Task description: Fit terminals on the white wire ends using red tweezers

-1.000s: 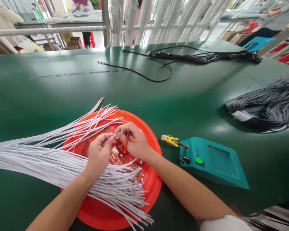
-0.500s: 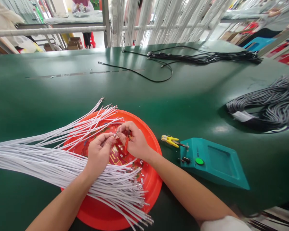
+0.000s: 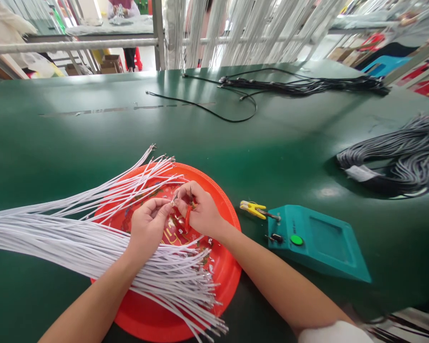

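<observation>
Over a round red tray (image 3: 221, 281) my two hands meet fingertip to fingertip. My left hand (image 3: 148, 228) pinches the metal-tipped end of a white wire. My right hand (image 3: 198, 212) is closed on a small red piece, held against that wire tip. A thick bundle of white wires (image 3: 57, 238) fans in from the left across the tray, their metal ends lying toward the tray's front right. A second, thinner spread of white wires (image 3: 128, 178) reaches over the tray's far rim.
A teal box with a green button (image 3: 316, 240) lies right of the tray, a yellow clip (image 3: 252, 208) at its left end. Grey-black cable coils (image 3: 396, 157) sit at the right. Black cables (image 3: 300, 85) lie at the far edge of the green table (image 3: 93, 124).
Both hands stay pinched together over the tray; the fingers have shifted only slightly. Nothing else has moved.
</observation>
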Motion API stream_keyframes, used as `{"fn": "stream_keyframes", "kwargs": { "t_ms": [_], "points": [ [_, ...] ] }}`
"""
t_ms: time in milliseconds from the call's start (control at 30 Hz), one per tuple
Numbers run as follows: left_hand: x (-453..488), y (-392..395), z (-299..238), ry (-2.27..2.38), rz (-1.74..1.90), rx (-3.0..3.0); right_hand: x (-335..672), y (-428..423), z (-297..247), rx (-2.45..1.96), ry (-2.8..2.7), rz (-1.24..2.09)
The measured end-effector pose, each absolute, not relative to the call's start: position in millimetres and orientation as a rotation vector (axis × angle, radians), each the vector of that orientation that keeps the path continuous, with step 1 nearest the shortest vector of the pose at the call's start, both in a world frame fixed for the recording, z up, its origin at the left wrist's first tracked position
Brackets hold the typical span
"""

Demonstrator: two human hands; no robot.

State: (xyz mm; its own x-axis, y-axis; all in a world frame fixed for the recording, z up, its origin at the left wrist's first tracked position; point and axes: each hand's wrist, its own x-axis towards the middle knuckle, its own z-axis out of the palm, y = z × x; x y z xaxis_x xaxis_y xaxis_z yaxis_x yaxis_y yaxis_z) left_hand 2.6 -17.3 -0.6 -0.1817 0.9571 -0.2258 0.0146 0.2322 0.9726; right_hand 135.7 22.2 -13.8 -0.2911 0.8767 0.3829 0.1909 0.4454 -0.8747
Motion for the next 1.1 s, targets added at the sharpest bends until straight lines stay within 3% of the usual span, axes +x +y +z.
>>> {"fn": "stream_keyframes", "kwargs": {
  "t_ms": [433,733,833,933,1100],
  "points": [
    [2.2,-14.8,2.4,1.438,1.213,0.957,135.5,21.2,-18.2,-0.882,-1.412,1.311],
    [4.0,-15.3,2.7,1.499,1.209,0.987,139.0,18.1,-21.8,-0.993,-1.894,0.683],
    [2.0,-16.8,-3.2,1.519,1.236,1.102,139.6,16.7,-20.3,-0.947,-1.968,0.631],
    [-0.9,-18.6,-9.8,1.568,1.244,1.238,137.8,17.4,-12.0,-0.994,-1.773,0.939],
    [-3.0,-21.1,-10.0,1.582,1.273,1.419,140.3,24.5,-2.3,-0.855,-1.205,1.860]
  ]
}}
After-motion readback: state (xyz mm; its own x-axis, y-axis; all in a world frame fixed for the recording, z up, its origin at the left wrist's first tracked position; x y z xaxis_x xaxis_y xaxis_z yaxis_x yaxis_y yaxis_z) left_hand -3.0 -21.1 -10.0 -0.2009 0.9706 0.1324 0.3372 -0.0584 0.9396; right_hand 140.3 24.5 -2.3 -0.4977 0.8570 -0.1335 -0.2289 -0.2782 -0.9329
